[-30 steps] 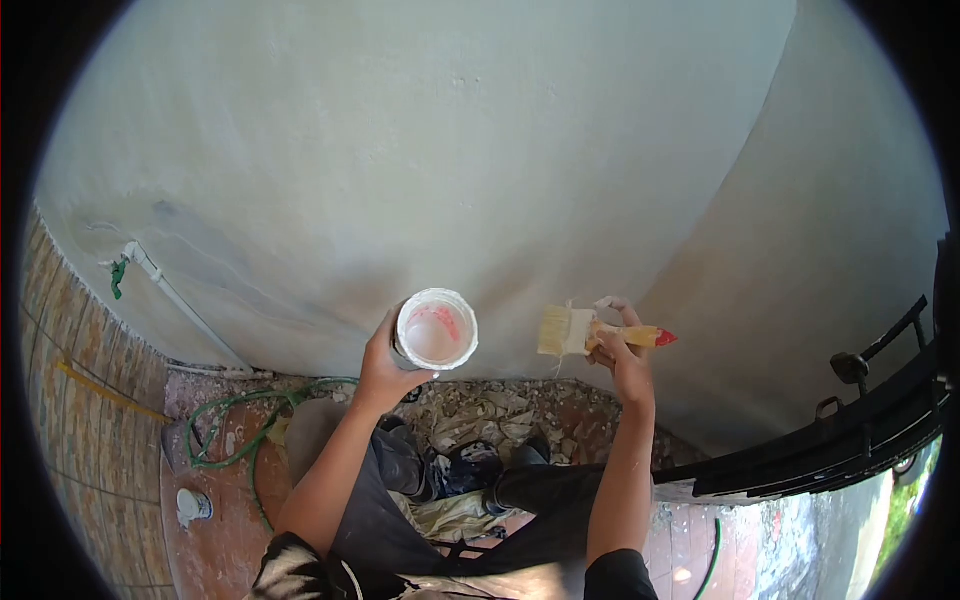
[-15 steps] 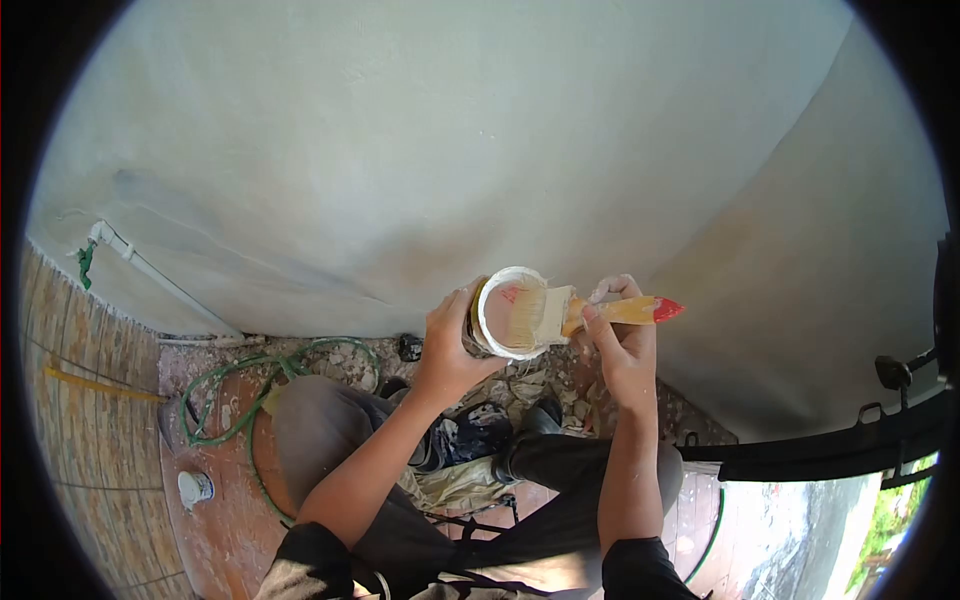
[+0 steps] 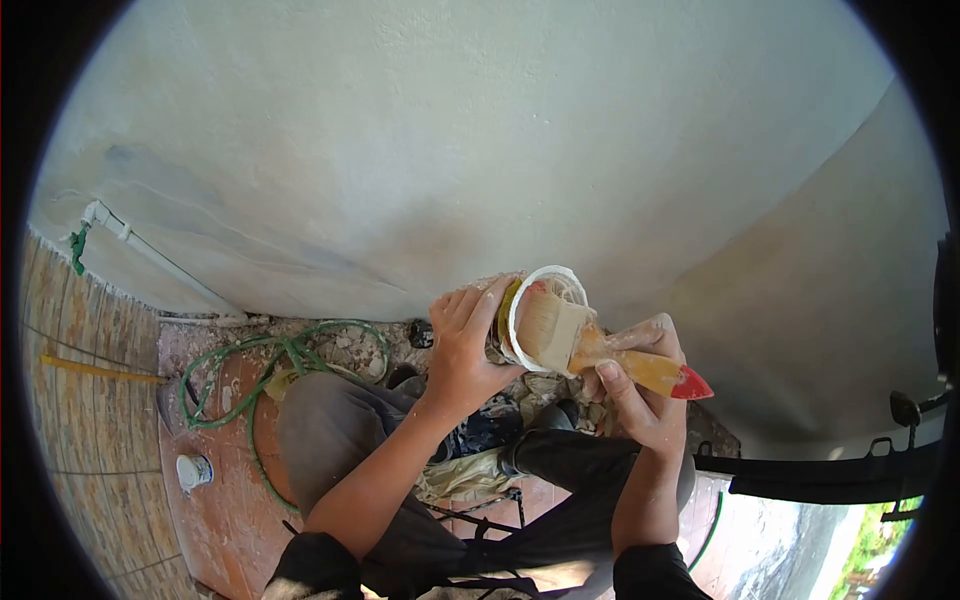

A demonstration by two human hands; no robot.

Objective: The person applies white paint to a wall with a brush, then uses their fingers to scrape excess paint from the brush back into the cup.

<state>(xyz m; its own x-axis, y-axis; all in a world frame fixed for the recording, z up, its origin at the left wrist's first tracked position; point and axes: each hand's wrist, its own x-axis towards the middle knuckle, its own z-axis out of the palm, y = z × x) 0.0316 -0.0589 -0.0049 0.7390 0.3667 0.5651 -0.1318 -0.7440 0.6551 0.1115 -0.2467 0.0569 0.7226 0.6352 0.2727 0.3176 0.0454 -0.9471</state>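
My left hand (image 3: 468, 335) is wrapped round the side of a small paint can (image 3: 514, 312), whose white-smeared rim faces up and to the right. Between the thumb and fingers of my right hand (image 3: 645, 385) is a wide paintbrush (image 3: 640, 368) with a yellow wooden handle and a red tip. The brush's pale bristles lie in the can's mouth, against the inner side. White specks of paint dot my fingers and forearm. How much paint the can holds is hidden by the brush.
A pale wall (image 3: 480, 140) rises ahead. A green hose (image 3: 250, 400) coils on the dusty floor at left, near a white cup (image 3: 194, 471). A white pipe (image 3: 165, 262) with a green tap runs along the wall. Rubble and a crumpled sheet (image 3: 465, 478) lie below my hands.
Both hands have shifted a little right with the can and brush. The brush now tilts more, its red tip lower, with the bristles further over the can's mouth.
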